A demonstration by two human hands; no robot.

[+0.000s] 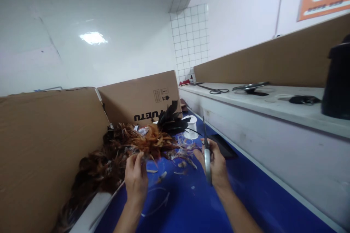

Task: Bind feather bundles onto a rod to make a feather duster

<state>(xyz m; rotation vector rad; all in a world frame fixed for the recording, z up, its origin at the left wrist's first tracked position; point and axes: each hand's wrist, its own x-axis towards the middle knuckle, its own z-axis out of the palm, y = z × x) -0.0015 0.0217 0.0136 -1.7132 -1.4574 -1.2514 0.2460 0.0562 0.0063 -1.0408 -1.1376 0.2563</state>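
My left hand (136, 176) is closed in a pinch at the lower edge of a tuft of orange-brown feathers (154, 139). Its fingertips meet the feathers, though blur hides exactly how much they grip. In my right hand (218, 167) is a pair of scissors (207, 156), held upright with the dark blades pointing up and away. Black feathers (171, 120) stick out just beyond the orange tuft. Loose feather scraps (182, 164) lie on the blue tabletop (180, 204) between my hands.
Dark brown feathers (95, 169) heap along the left beside cardboard (49, 145). A white spool (190, 127) and a dark flat object (222, 146) stand behind my right hand. The ledge at right carries more scissors (218, 91) and a black container (337, 80).
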